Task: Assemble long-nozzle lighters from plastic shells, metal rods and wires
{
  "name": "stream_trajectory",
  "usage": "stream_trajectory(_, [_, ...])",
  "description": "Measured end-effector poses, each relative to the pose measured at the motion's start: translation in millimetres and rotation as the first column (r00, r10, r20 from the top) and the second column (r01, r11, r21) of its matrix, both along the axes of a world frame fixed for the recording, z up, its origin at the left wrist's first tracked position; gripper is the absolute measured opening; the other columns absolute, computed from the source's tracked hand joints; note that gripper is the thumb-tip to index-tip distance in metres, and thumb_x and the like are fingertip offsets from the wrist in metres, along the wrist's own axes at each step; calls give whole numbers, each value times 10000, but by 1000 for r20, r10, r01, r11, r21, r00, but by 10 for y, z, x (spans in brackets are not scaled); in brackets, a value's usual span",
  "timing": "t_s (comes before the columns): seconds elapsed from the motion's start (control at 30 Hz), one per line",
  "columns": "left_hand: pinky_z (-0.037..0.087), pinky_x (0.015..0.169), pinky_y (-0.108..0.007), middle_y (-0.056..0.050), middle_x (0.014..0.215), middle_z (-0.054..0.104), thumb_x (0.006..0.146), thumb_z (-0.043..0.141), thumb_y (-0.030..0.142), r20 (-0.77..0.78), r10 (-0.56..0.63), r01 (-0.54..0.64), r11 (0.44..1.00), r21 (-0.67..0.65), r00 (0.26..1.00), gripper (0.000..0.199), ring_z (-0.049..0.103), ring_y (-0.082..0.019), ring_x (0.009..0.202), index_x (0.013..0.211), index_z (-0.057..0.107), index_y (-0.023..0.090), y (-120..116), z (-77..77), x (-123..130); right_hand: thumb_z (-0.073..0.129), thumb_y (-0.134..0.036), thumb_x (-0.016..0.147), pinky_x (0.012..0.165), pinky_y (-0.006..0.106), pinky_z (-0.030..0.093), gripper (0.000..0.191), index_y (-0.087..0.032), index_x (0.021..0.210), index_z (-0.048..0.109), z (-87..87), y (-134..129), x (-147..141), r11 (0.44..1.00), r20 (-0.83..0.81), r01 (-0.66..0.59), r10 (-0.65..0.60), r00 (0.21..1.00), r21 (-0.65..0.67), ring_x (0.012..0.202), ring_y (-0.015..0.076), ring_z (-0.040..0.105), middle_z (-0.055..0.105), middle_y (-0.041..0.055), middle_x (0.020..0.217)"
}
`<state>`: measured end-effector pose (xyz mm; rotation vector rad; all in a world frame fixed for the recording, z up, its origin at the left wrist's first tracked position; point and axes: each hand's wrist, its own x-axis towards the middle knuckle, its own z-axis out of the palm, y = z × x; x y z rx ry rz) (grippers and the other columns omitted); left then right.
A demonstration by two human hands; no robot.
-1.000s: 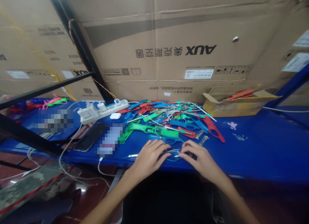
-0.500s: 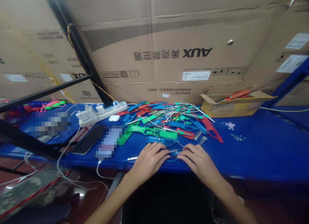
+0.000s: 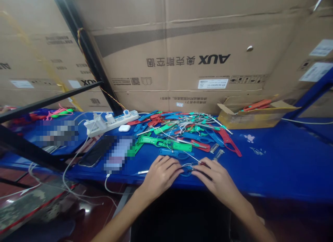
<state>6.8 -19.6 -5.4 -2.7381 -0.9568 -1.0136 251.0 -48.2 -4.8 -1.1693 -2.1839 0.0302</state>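
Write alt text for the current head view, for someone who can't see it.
Left hand and right hand meet over a small blue part with white wire, at a blue table. Beyond lie a pile of red, blue and green plastic pieces and an open carton.

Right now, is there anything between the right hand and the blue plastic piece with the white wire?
Nothing visible does: the right hand has its fingers at the edge of the blue plastic piece. The thin metal rod slants past it on the far side.
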Motion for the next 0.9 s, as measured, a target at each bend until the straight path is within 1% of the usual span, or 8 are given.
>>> stream_trajectory(0.1, [411, 787, -341, -13, 1008, 748, 1058, 567, 293, 22, 32, -31, 998, -54, 999, 134, 643, -176, 861, 1074, 662, 200, 4, 11, -2, 483, -391, 1068, 731, 332, 549, 322, -230, 1139, 752, 27, 74, -50, 1000, 15, 31, -31, 999, -2, 826, 204, 697, 699, 82, 1043])
stream_trajectory(0.27, [400, 810, -346, -13, 1022, 746, 1068, 535, 262, 7, 51, -50, 992, -114, 999, 140, 639, -185, 879, 1068, 667, 215, 11, 12, 1, 494, -372, 1064, 767, 333, 581, 299, -237, 1174, 737, 22, 127, -97, 996, 15, -8, 10, 1000, -90, 853, 206, 714, 691, 78, 1063])
stream_trajectory(0.4, [394, 805, -342, -13, 1034, 743, 1063, 535, 230, 1, 45, -44, 992, -120, 999, 127, 637, -187, 887, 1086, 659, 218, 20, -3, 0, 466, -324, 1073, 801, 317, 586, 296, -271, 1222, 715, -19, 114, -70, 988, -57, -10, 1, 998, -154, 883, 200, 712, 671, 78, 1096])
stream_trajectory(0.5, [399, 798, -340, -17, 1033, 738, 1061, 532, 218, -2, 42, -42, 993, -114, 999, 130, 635, -183, 882, 1092, 658, 215, 24, -6, -6, 434, -266, 1077, 810, 303, 580, 312, -269, 1251, 693, -29, 133, -57, 982, -76, -15, 1, 997, -190, 909, 198, 711, 649, 83, 1113])
stream_trajectory(0.6, [405, 799, -340, -19, 1036, 736, 1063, 529, 221, -2, 29, -29, 993, -118, 1000, 133, 635, -179, 884, 1091, 659, 211, 23, -2, -12, 440, -217, 1065, 801, 304, 573, 292, -242, 1165, 713, 23, 176, -59, 977, -15, -34, 31, 999, -210, 896, 201, 705, 645, 81, 1072])
stream_trajectory(0.73, [406, 805, -343, -21, 1046, 734, 1073, 519, 233, -8, 13, -14, 993, -117, 1000, 146, 632, -179, 891, 1093, 663, 213, 17, 0, -18, 490, -173, 1037, 766, 298, 561, 236, -219, 1007, 719, 160, 228, -61, 964, 63, -38, 57, 996, -263, 852, 191, 697, 641, 60, 1009])
stream_trajectory(0.83, [405, 803, -348, -23, 1045, 732, 1075, 515, 231, -22, 11, -13, 995, -102, 1000, 158, 623, -180, 889, 1092, 671, 213, 14, -1, -22, 510, -187, 1036, 789, 303, 557, 202, -226, 992, 703, 224, 256, -57, 957, 51, -57, 75, 996, -284, 848, 184, 692, 643, 43, 991])
stream_trajectory(0.9, [406, 794, -350, -25, 1037, 732, 1074, 517, 229, -32, 9, -12, 997, -81, 999, 162, 618, -179, 879, 1090, 678, 212, 13, 0, -21, 502, -211, 1044, 816, 314, 555, 203, -233, 995, 698, 233, 277, -64, 961, 22, -64, 73, 997, -268, 862, 186, 690, 652, 40, 987])
